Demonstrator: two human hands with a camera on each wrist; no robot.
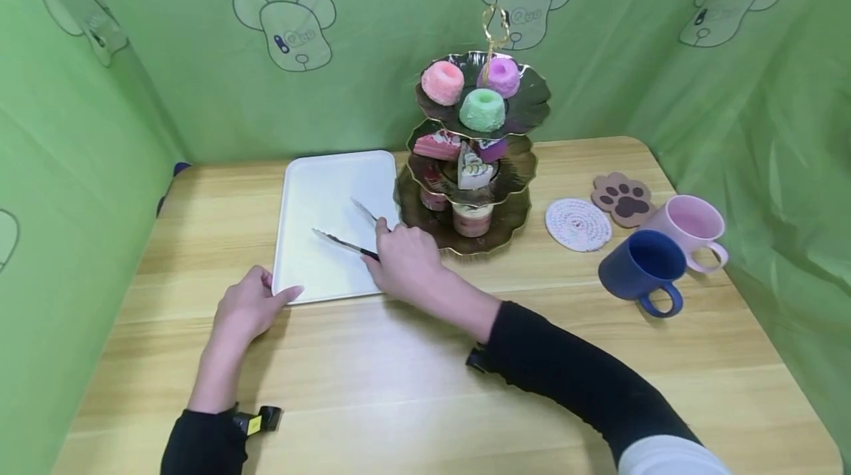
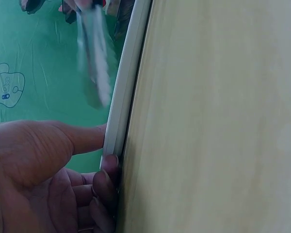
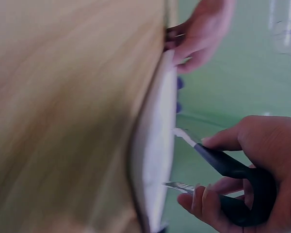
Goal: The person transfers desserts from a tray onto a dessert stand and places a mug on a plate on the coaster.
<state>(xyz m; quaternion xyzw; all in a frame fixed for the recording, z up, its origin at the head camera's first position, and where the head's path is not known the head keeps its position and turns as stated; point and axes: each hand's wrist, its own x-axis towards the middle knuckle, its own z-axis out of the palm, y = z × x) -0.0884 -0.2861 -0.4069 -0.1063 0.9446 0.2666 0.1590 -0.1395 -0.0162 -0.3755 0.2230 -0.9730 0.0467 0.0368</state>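
Observation:
A white rectangular tray (image 1: 326, 183) lies on the wooden table. At its near left corner my left hand (image 1: 249, 306) grips the rim, thumb on top and fingers curled against the outer side, as the left wrist view also shows. Over the tray's right half, my right hand (image 1: 407, 261) holds a pair of tongs with black handles (image 3: 225, 164) and metal tips. The tongs' arms are spread apart, with nothing between them. Right beside that hand stands a three-tiered dessert stand (image 1: 508, 227) of dark, gold-rimmed plates.
On the stand are pink (image 1: 442, 83), purple (image 1: 501, 77) and green ring cakes (image 1: 482, 110), cake slices (image 1: 474, 168) and dessert cups (image 1: 472, 219). To the right are a round coaster (image 1: 578, 224), a paw-shaped coaster (image 1: 623, 199), a blue mug (image 1: 631, 268) and a pink mug (image 1: 691, 220).

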